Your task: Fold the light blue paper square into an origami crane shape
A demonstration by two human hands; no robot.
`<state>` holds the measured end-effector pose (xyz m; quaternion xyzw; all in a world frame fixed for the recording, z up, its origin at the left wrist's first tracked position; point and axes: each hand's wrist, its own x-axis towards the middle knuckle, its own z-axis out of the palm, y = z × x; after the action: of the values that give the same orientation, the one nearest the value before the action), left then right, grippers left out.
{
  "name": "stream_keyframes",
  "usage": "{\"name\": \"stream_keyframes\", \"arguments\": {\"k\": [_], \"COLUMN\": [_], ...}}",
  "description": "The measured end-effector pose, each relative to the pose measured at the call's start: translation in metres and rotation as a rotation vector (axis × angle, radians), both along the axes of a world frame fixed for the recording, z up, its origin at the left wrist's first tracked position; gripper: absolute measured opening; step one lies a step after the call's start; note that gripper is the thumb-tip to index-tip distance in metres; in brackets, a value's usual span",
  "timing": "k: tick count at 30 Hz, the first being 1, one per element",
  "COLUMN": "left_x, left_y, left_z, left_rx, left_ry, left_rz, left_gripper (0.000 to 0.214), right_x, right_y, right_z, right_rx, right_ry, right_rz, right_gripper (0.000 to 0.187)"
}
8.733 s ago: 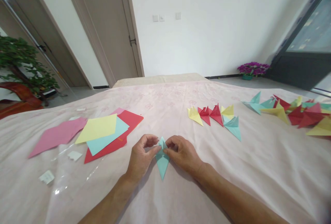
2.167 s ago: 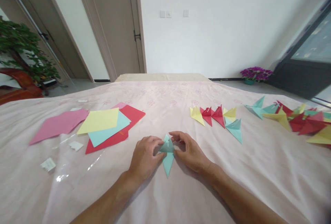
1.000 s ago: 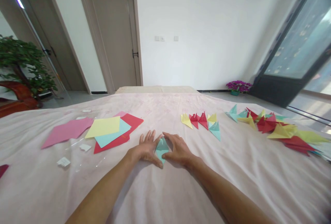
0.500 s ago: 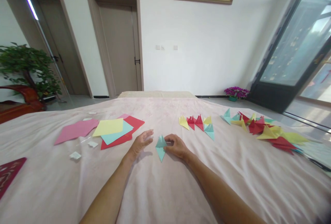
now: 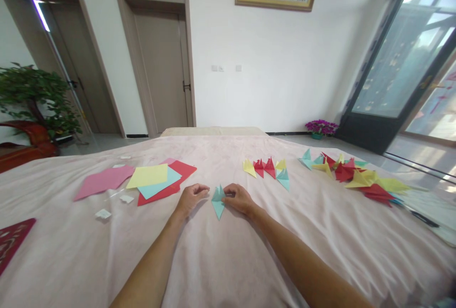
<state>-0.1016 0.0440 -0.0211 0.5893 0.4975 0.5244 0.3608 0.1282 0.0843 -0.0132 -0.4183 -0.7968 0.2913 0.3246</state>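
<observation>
A light blue origami crane [image 5: 218, 202] stands at the middle of the cloth in the head view, its pointed end towards me. My right hand [image 5: 239, 200] pinches its right side between thumb and fingers. Just left of the crane is my left hand [image 5: 192, 200], fingers drawn together near the thumb, a small gap from the paper; I see nothing in them. Beyond my right hand stands a short row of finished paper cranes, among them a red crane [image 5: 270, 168], a yellow crane [image 5: 249, 167] and a blue crane [image 5: 283, 178].
Square paper sheets, including a yellow sheet [image 5: 147, 176] and a pink sheet [image 5: 103, 182], lie left on the pink tablecloth [image 5: 221, 270]. Small white scraps [image 5: 103, 214] are nearby. A pile of cranes [image 5: 361, 178] and a pen [image 5: 423, 219] are at right; a dark red object [image 5: 16, 241] is far left.
My left hand's spread fingers have come together into a pinch. My right hand keeps its hold on the blue crane. The camera view has shifted slightly.
</observation>
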Motion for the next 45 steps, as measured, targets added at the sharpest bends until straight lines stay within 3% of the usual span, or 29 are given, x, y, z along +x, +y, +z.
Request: {"name": "stream_keyframes", "arguments": {"k": [13,22,26,32,45], "left_x": [0.012,0.025,0.029,0.03,0.029], "left_y": [-0.014,-0.014,-0.016,-0.016,-0.015], "left_z": [0.018,0.02,0.018,0.017,0.012], "left_rx": [0.104,0.097,0.08,0.043,0.041], "left_ry": [0.108,0.142,0.145,0.128,0.126], "left_rz": [0.068,0.038,0.029,0.039,0.074], "left_gripper": [0.021,0.019,0.02,0.021,0.018], "right_x": [-0.018,-0.029,-0.027,-0.028,-0.027], "right_y": [0.003,-0.001,-0.002,-0.004,-0.006], "right_z": [0.02,0.004,0.003,0.002,0.003], "right_rx": [-0.129,-0.249,-0.276,-0.283,-0.299], "right_ry": [0.25,0.477,0.526,0.549,0.543], "right_rz": [0.03,0.039,0.041,0.024,0.034], "right_gripper": [0.044,0.037,0.026,0.017,0.016]}}
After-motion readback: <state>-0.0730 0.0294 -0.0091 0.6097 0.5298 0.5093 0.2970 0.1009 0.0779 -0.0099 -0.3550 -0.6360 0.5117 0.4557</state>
